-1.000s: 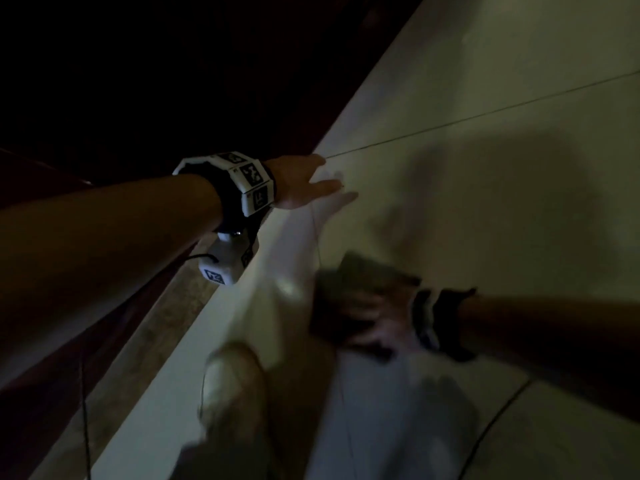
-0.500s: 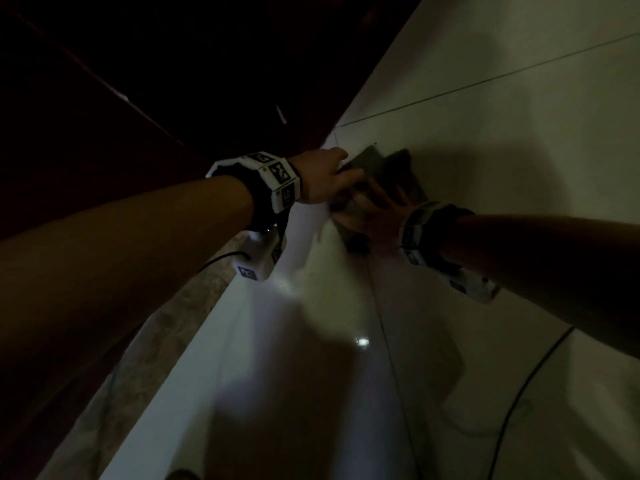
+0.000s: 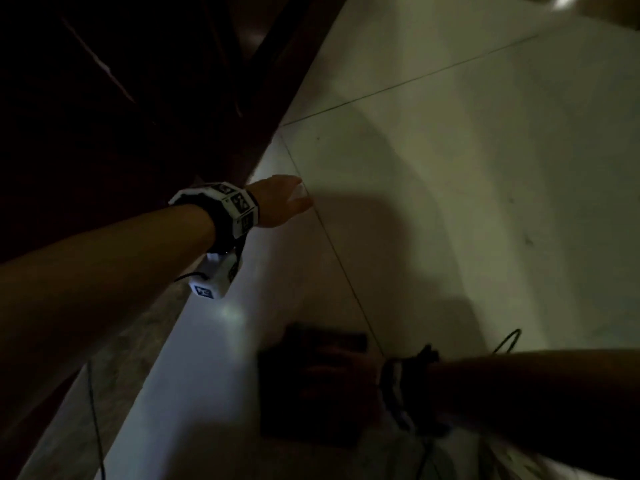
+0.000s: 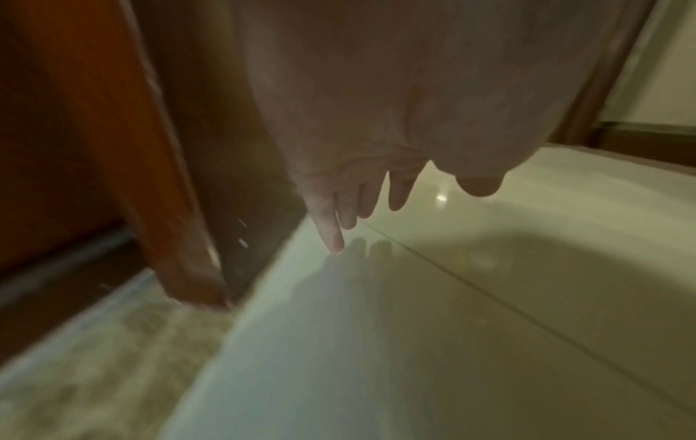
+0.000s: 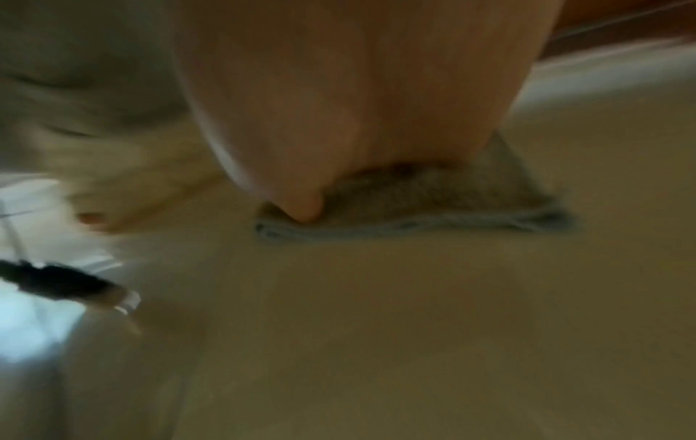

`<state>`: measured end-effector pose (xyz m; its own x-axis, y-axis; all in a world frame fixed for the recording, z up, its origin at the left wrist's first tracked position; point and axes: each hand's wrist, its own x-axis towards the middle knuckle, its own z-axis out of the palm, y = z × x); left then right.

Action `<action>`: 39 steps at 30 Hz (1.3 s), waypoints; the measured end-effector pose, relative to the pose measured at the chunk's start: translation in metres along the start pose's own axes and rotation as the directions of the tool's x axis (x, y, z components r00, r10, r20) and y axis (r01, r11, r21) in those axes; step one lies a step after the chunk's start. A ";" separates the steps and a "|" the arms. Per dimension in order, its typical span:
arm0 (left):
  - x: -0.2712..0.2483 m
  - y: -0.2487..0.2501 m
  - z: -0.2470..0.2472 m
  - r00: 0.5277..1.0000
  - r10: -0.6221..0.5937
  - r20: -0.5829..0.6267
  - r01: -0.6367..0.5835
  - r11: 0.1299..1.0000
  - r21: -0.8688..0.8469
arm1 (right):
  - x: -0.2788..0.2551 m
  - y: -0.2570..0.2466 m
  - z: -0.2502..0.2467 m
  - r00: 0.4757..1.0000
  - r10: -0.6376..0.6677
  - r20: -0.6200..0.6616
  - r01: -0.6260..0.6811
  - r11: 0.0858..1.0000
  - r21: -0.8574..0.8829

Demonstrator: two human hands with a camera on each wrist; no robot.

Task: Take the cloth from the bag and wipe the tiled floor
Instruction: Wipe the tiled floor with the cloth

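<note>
The folded grey-brown terry cloth lies flat on the glossy pale tile floor, well apart from the dark reddish wooden door frame and on the near side of it, toward the person. In the right wrist view the cloth shows a nubby pile and a paler blue-grey stitched hem along its near edge, one corner pointing away from the palm. The right hand rests on top of the cloth, palm down, and the thumb presses on it close to the hem. The other fingers are too dark and blurred to make out one by one, but they look spread flat, not wrapped round the fabric.

The left hand is at the foot of the door frame, held wide with straight fingers, the index tip touching the tile just beside a thin grout line.

No brand or legible writing shows. The only markings are black-and-white square patterns on the white wrist band and on the white camera block hanging under it. A thin black cable loops on the floor, farther from the door frame than the cloth.
</note>
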<state>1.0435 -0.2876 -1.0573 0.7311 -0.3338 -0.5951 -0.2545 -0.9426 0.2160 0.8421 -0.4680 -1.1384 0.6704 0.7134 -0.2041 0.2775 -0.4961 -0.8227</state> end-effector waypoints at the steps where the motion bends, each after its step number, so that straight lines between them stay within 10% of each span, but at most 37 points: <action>1: 0.002 0.001 0.006 1.000 0.017 0.011 -0.017 1.000 -0.001 | -0.016 0.003 0.000 0.991 -0.132 0.020 0.131 0.939 -0.319; 3: 0.005 0.008 0.015 0.999 0.043 0.030 -0.044 0.999 0.014 | -0.027 0.015 -0.020 0.906 -0.370 0.204 0.383 0.513 -0.768; 7: 0.025 0.020 0.021 0.997 0.061 0.048 -0.062 0.998 0.032 | -0.050 0.040 -0.110 0.971 0.177 0.161 0.011 0.637 -0.771; 10: 0.041 0.032 0.025 0.995 0.098 0.029 -0.101 0.991 0.093 | -0.071 0.051 -0.104 0.818 0.575 -0.030 -0.424 0.566 -0.707; 13: 0.052 0.053 0.028 0.993 0.118 -0.009 -0.116 0.987 0.115 | -0.089 0.035 -0.059 0.865 0.501 -0.024 -0.373 0.610 -0.699; 18: 0.070 0.111 0.038 0.973 0.231 -0.020 -0.226 0.962 0.152 | -0.137 0.016 0.044 0.993 -0.063 0.104 0.119 0.675 -0.728; 21: 0.072 0.145 0.044 0.960 0.280 -0.028 -0.270 0.944 0.191 | -0.165 0.033 0.011 0.987 0.002 0.161 0.121 0.652 -0.749; 23: 0.075 0.157 0.049 0.968 0.248 -0.041 -0.239 0.957 0.163 | -0.189 0.056 -0.027 0.969 0.237 0.071 -0.106 0.658 -0.746; 28: 0.086 0.155 0.055 0.991 0.130 0.011 -0.130 0.976 0.175 | -0.258 0.103 -0.081 0.630 0.726 -0.274 -0.753 0.486 -0.444; 30: 0.090 0.153 0.056 0.991 0.132 0.008 -0.132 0.974 0.185 | -0.266 0.104 -0.084 0.425 0.838 -0.342 -0.896 0.336 -0.290; 32: 0.092 0.152 0.056 0.992 0.130 0.010 -0.129 0.972 0.196 | -0.254 0.090 -0.076 0.349 0.875 -0.335 -0.929 0.276 -0.247; 34: 0.092 0.152 0.057 0.993 0.120 0.019 -0.121 0.971 0.207 | -0.235 0.068 -0.057 0.433 0.844 -0.318 -0.892 0.349 -0.287; 39: 0.088 0.154 0.053 0.992 0.108 0.057 -0.119 0.965 0.235 | -0.190 0.021 0.007 0.861 0.498 -0.102 -0.436 0.620 -0.653</action>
<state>1.0351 -0.4626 -1.1175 0.6619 -0.4337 -0.6114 -0.4809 -0.8713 0.0975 0.7154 -0.6105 -1.1210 0.7854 0.3169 -0.5317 0.3291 -0.9413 -0.0749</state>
